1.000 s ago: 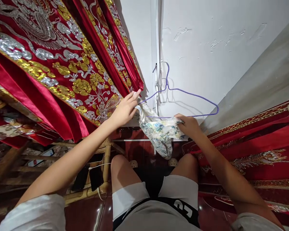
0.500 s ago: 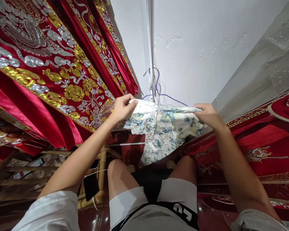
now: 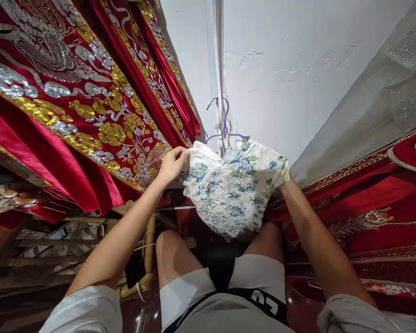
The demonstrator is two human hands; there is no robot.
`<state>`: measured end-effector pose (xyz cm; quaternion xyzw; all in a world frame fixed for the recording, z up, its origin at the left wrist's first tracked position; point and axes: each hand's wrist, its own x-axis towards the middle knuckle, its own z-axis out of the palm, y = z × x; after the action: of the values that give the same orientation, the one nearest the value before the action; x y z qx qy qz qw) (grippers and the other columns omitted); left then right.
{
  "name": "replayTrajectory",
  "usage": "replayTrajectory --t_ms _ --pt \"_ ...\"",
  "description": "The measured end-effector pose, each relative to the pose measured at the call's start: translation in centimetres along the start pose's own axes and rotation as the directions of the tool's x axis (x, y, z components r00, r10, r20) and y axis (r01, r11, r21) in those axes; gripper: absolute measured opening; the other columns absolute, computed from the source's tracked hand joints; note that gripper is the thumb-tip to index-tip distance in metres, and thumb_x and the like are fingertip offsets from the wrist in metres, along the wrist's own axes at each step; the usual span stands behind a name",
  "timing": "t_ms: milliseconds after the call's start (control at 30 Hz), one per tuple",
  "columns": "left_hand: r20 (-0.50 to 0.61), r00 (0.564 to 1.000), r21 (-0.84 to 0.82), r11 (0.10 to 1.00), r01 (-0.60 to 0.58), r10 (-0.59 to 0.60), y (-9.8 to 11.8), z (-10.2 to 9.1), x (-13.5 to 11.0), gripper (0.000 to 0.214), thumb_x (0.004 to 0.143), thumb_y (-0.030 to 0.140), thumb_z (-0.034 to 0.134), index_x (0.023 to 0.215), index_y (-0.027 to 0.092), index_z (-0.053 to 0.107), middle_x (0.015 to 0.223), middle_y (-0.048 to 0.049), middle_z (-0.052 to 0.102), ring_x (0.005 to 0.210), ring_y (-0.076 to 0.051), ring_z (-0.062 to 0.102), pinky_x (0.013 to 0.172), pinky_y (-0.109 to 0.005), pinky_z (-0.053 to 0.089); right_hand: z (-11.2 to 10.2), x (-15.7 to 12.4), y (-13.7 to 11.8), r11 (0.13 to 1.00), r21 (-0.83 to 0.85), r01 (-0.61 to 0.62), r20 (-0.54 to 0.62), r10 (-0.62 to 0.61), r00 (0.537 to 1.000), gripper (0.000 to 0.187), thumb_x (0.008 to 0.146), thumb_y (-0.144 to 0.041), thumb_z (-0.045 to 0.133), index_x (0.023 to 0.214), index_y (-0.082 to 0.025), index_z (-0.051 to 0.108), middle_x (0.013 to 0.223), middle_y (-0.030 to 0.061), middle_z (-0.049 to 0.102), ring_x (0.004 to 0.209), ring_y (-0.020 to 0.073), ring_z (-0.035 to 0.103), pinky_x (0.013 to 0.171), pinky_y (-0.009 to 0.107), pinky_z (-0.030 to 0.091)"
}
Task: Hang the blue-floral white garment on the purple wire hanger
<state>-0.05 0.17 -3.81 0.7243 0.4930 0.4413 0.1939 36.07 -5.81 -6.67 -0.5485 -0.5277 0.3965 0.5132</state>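
Observation:
A white blouse (image 3: 229, 196) with a blue and green floral print hangs spread out before me, its front facing me. At its left shoulder edge my left hand (image 3: 175, 163) is closed, thumb and fingers pinching the cloth. My right forearm (image 3: 300, 208) runs up to the right sleeve (image 3: 279, 169), which covers the right hand, so its fingers are hidden. Behind the neckline is a purple hanger (image 3: 226, 115), hooked on a metal upright. The end of the hanger's right arm passes out of sight behind the blouse's right shoulder.
A metal upright (image 3: 215, 55) stands against the white wall (image 3: 263, 92). Red embroidered garments (image 3: 100, 106) hang close on the left, more red beaded cloth (image 3: 370, 222) on the right. Low at left are a bamboo frame (image 3: 148, 252) and a dark phone (image 3: 134, 270) with a white cable.
My right hand has gone from pinching the shoulder edge to being hidden under the sleeve. The blouse's right shoulder has risen over the hanger's end, and its front has opened out.

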Motion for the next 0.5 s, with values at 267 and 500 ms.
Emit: replayTrajectory --t_ms 267,500 --pt "-0.205 0.974 -0.021 0.994 -0.103 0.097 2.3 -0.7 1.4 0.026 0.088 0.039 0.059 0.095 0.016 0.070 0.092 -0.0052 0.071 0.083 -0.019 0.061 0.076 -0.030 0.047 -2.9 -1.9 -3.5 0.921 0.389 0.002 -0.155 0.064 0.986 0.033 0.064 -0.046 0.080 0.081 -0.025 0.062 0.076 0.0020 0.068 0.079 0.0261 0.070 0.068 0.036 0.057" --pt "-0.110 0.954 0.169 0.952 -0.257 0.277 4.2 2.7 1.7 0.021 0.091 0.035 0.060 0.077 0.020 0.057 0.079 -0.0038 0.061 0.081 -0.021 0.057 0.085 -0.036 0.044 -0.7 -9.7 -5.5 0.857 0.506 -0.100 -0.082 0.163 0.983 0.051 0.060 -0.048 0.083 0.105 -0.026 0.072 0.106 0.0071 0.076 0.102 0.0348 0.072 0.084 0.047 0.060"
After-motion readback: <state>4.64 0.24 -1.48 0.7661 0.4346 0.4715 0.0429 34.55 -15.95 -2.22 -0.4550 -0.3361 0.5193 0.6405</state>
